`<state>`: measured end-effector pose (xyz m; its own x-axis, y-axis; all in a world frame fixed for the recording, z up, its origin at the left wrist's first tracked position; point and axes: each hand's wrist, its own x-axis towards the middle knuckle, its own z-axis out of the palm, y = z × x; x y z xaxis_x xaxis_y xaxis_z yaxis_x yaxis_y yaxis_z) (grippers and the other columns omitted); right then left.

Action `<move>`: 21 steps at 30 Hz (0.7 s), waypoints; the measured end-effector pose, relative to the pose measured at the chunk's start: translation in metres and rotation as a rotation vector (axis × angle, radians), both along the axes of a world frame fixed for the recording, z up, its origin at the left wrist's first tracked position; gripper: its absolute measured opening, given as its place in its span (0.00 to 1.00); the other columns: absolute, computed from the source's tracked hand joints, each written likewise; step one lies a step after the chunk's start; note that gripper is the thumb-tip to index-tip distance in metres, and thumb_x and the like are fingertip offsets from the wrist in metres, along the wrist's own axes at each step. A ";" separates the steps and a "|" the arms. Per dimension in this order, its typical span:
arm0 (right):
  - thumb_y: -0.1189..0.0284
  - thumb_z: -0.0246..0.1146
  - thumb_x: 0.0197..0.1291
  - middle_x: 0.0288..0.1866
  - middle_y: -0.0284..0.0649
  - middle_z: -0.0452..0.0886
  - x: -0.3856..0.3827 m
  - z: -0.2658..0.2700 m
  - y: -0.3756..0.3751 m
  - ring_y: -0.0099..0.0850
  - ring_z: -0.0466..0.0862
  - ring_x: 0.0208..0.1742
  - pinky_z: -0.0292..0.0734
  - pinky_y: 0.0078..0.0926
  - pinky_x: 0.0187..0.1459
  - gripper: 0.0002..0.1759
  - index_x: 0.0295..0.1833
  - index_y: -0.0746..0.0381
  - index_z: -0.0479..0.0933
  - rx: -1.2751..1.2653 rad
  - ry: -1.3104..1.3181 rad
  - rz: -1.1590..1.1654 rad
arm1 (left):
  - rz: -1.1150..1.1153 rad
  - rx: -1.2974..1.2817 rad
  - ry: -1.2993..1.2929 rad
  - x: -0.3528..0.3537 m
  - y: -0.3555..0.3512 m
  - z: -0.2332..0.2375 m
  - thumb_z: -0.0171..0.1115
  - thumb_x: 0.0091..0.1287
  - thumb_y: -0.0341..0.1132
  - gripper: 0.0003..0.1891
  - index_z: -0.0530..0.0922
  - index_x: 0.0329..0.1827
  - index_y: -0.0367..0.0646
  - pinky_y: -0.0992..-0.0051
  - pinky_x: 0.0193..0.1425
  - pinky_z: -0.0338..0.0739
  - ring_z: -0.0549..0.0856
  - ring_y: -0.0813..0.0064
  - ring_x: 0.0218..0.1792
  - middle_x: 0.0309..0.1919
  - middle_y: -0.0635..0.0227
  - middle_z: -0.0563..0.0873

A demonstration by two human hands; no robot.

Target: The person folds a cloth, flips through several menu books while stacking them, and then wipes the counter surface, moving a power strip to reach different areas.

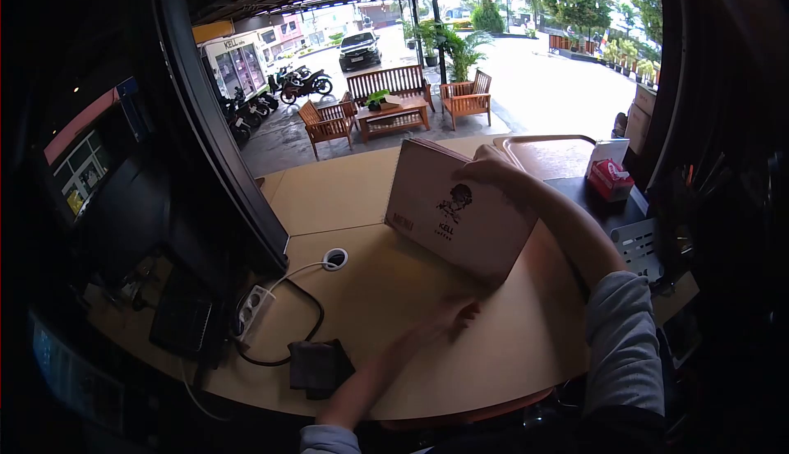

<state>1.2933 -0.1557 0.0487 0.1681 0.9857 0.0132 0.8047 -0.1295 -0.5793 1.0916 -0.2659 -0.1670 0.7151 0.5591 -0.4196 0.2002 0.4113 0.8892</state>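
Note:
A tan menu book (456,212) with a dark logo stands tilted on its lower edge on the light wooden counter (353,195). My right hand (493,172) grips its top edge, with the grey sleeve reaching in from the lower right. My left hand (444,320) hovers blurred above the counter, just below the menu's lower corner. Its fingers are apart and nothing is in it.
A white power strip (251,308) with a black cable and a dark folded cloth (319,366) lie at the counter's left. A cable hole (334,258) sits mid-counter. At the right are a brown tray (549,156), a red tissue box (611,179) and a grey keypad (637,248).

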 end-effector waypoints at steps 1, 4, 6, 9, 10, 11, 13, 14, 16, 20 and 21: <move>0.48 0.72 0.30 0.47 0.51 0.80 0.005 -0.001 0.006 0.38 0.80 0.50 0.74 0.30 0.48 0.40 0.44 0.70 0.79 -0.003 0.003 0.002 | -0.033 -0.051 -0.105 0.021 -0.006 -0.009 0.48 0.71 0.50 0.22 0.75 0.55 0.42 0.72 0.51 0.77 0.80 0.78 0.47 0.47 0.68 0.81; 0.48 0.72 0.35 0.47 0.51 0.80 0.030 -0.020 0.035 0.39 0.81 0.49 0.75 0.28 0.50 0.41 0.49 0.72 0.78 0.041 0.141 -0.103 | -0.088 -0.173 -0.239 0.081 -0.015 0.010 0.49 0.70 0.53 0.27 0.69 0.61 0.39 0.69 0.58 0.74 0.78 0.75 0.54 0.55 0.65 0.77; 0.47 0.72 0.37 0.48 0.51 0.80 0.045 -0.032 0.043 0.39 0.81 0.48 0.75 0.30 0.49 0.42 0.50 0.72 0.77 0.082 0.206 -0.114 | 0.065 -0.410 -0.455 0.107 -0.016 0.028 0.48 0.70 0.55 0.32 0.64 0.63 0.35 0.67 0.65 0.69 0.73 0.70 0.61 0.62 0.61 0.72; 0.46 0.71 0.40 0.49 0.51 0.80 0.072 -0.061 0.049 0.39 0.82 0.46 0.76 0.32 0.48 0.42 0.52 0.72 0.76 0.135 0.399 -0.136 | 0.179 -0.323 -0.669 0.125 0.004 0.022 0.47 0.69 0.57 0.35 0.60 0.65 0.33 0.63 0.69 0.64 0.69 0.65 0.65 0.65 0.58 0.68; 0.46 0.71 0.40 0.49 0.51 0.79 0.083 -0.073 0.052 0.39 0.82 0.46 0.76 0.32 0.48 0.42 0.52 0.72 0.76 0.123 0.469 -0.137 | 0.158 -0.337 -0.608 0.125 0.023 0.019 0.46 0.69 0.59 0.33 0.66 0.62 0.38 0.60 0.68 0.64 0.69 0.64 0.65 0.64 0.57 0.69; 0.46 0.70 0.41 0.49 0.51 0.79 0.094 -0.087 0.054 0.39 0.82 0.46 0.76 0.32 0.48 0.42 0.52 0.72 0.76 0.106 0.547 -0.136 | 0.159 -0.338 -0.609 0.121 0.028 0.010 0.46 0.69 0.59 0.33 0.66 0.62 0.38 0.60 0.68 0.64 0.69 0.64 0.65 0.64 0.57 0.69; 0.46 0.70 0.42 0.50 0.52 0.79 0.112 -0.115 0.061 0.39 0.82 0.45 0.76 0.33 0.48 0.42 0.53 0.72 0.76 0.060 0.691 -0.127 | 0.174 -0.377 -0.565 0.105 0.030 0.006 0.47 0.68 0.60 0.28 0.72 0.56 0.46 0.61 0.67 0.64 0.70 0.67 0.64 0.57 0.61 0.76; 0.46 0.70 0.42 0.50 0.52 0.79 0.118 -0.126 0.066 0.39 0.82 0.45 0.76 0.33 0.48 0.43 0.53 0.72 0.76 0.035 0.759 -0.121 | 0.165 -0.293 -0.520 0.102 0.034 0.001 0.49 0.67 0.60 0.24 0.75 0.52 0.51 0.65 0.62 0.69 0.75 0.71 0.58 0.47 0.67 0.82; 0.45 0.69 0.43 0.50 0.52 0.79 0.119 -0.148 0.069 0.39 0.82 0.45 0.76 0.34 0.47 0.43 0.53 0.72 0.75 0.007 0.889 -0.121 | 0.196 -0.274 -0.471 0.085 0.047 0.002 0.49 0.67 0.60 0.24 0.74 0.53 0.51 0.66 0.59 0.71 0.77 0.72 0.55 0.44 0.70 0.83; 0.44 0.68 0.43 0.51 0.51 0.77 0.095 -0.140 0.037 0.42 0.82 0.44 0.79 0.40 0.44 0.45 0.59 0.69 0.71 -0.039 1.026 -0.205 | 0.413 -0.079 -0.503 0.054 0.079 0.009 0.51 0.67 0.57 0.27 0.69 0.62 0.49 0.65 0.56 0.74 0.81 0.72 0.49 0.48 0.68 0.82; 0.45 0.67 0.42 0.52 0.51 0.76 0.091 -0.139 0.035 0.43 0.82 0.43 0.80 0.41 0.44 0.47 0.61 0.69 0.69 -0.096 1.077 -0.260 | 0.460 -0.038 -0.509 0.048 0.100 0.001 0.52 0.64 0.60 0.33 0.65 0.65 0.48 0.64 0.60 0.72 0.79 0.69 0.53 0.54 0.67 0.79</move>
<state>1.3844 -0.1211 -0.0908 0.2472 0.9079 -0.3386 -0.1705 -0.3033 -0.9375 1.1398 -0.1661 -0.1657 0.5217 0.8448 -0.1193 -0.4416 0.3870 0.8095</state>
